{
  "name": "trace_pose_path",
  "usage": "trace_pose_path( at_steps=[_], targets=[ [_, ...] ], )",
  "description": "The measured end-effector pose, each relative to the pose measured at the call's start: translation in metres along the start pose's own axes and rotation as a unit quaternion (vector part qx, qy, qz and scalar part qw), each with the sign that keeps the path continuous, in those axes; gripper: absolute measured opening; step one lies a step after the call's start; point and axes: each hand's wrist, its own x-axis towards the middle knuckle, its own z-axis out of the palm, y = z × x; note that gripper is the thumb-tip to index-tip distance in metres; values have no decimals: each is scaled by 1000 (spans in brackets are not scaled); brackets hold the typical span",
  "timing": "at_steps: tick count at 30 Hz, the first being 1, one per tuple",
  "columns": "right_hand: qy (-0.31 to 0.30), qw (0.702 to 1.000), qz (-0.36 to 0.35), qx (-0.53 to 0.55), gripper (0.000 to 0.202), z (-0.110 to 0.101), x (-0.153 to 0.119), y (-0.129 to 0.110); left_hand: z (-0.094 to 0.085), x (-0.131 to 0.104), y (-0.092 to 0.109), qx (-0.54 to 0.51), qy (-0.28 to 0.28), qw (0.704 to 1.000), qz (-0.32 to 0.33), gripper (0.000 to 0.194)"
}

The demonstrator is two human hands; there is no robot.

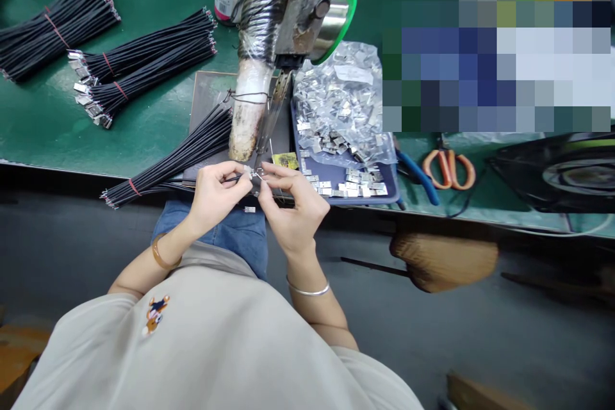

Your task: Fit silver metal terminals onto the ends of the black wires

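We see the left hand (217, 191) pinched around the end of a thin black wire (236, 177), thumb and forefinger closed on it just short of its tip. The right hand (291, 205) meets it from the other side, its fingertips gripping a small silver metal connector shell (253, 173) that sits right at the wire's end. The shell is tiny, shiny and boxy; whether the wire is already seated inside it we cannot tell, since the fingers cover the joint.

Both hands hover at the near edge of the green bench (144, 109), just below a grimy soldering fixture with a ribbed black hose (259, 45). The wire runs leftward from the hands to a loose bundle of black wires banded in red (177, 157), fanned across a dark grey work plate (206, 99). To the right, touching the workplace, lies a blue plastic tray (336, 174) strewn with more silver shells, and a clear plastic bag of the same shells (341, 99) rests on its far part. A small yellow pad (285, 160) sits just beside the hands.

Further left, two more tied bundles of black wires (139, 64), some already tipped with metal shells, lie on the bench. Orange-handled scissors (449, 168) and blue-handled pliers (418, 176) lie right of the tray.
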Motion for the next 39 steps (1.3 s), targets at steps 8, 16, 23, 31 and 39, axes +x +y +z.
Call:
trace_pose_path(
  at_steps=[8,16,23,31,39],
  targets=[
    [-10,1000,-11,-14,13,-4,2,-5,0,-1,1,5,5,1000,21,14],
    [-16,995,-73,-66,16,-8,0,-2,-4,-1,-3,64,-56,996,15,17],
    [10,1000,4,-3,12,-8,-2,0,-15,-10,-5,122,-71,983,119,13],
    [-10,997,65,44,10,-5,-5,-3,-15,-9,-8,17,-90,994,59,25],
    [-13,1000,-19,-21,12,-5,-3,-3,-7,-5,-10,41,-46,997,41,20]
  ],
)
